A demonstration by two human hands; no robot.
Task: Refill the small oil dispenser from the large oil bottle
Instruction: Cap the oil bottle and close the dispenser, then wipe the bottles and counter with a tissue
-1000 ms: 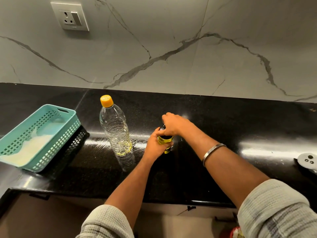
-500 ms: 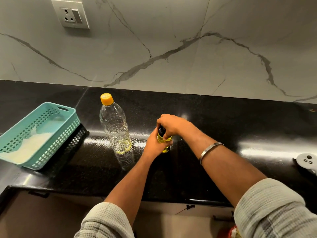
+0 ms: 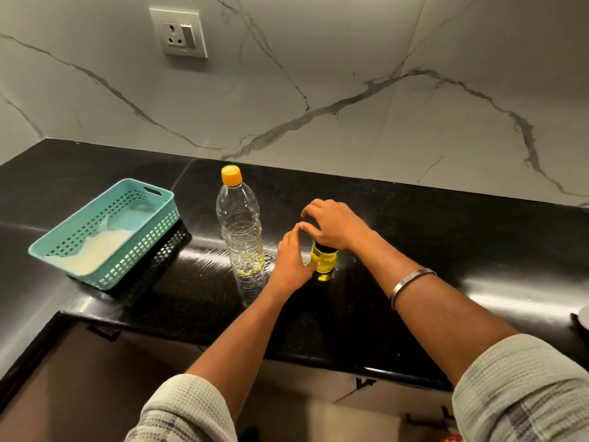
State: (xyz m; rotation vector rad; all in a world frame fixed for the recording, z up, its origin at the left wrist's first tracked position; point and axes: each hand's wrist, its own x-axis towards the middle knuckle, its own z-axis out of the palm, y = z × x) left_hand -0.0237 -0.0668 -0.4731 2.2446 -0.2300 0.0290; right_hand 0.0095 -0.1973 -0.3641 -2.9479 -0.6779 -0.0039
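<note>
marble-veined wall tiles (image 3: 350, 90) back a glossy black countertop (image 3: 414, 237), with one white wall socket (image 3: 179, 32) high at about eleven o'clock. on the counter stand two bottles: one large clear oil bottle (image 3: 239, 223) with an orange cap (image 3: 231, 175), upright near the middle and holding only a thin yellow pool of oil at its base, and one small oil dispenser (image 3: 324, 261), yellow with oil, upright just beside it at three o'clock of the big bottle, not touching it. one teal perforated basket (image 3: 105, 231) sits well apart at nine o'clock, with something white lying inside it; what it is cannot be told. two hands are at work, both reaching in from six o'clock with pale waffle-knit sleeves pushed up the forearms. the left hand (image 3: 291, 258) wraps the dispenser's lower body from its nine o'clock side, thumb laid across the front and index finger pointing up, so it grips the dispenser and steadies it on the counter. the right hand (image 3: 334, 223) arches over the dispenser's dark top from above, wrist bent and fingers curled down round the cap, which they hide; its upper fingers are spread a little. one metal bangle (image 3: 411, 283) circles the right wrist. at the frame's far edge near four o'clock one pale round object (image 3: 584, 315) is cut off.
</note>
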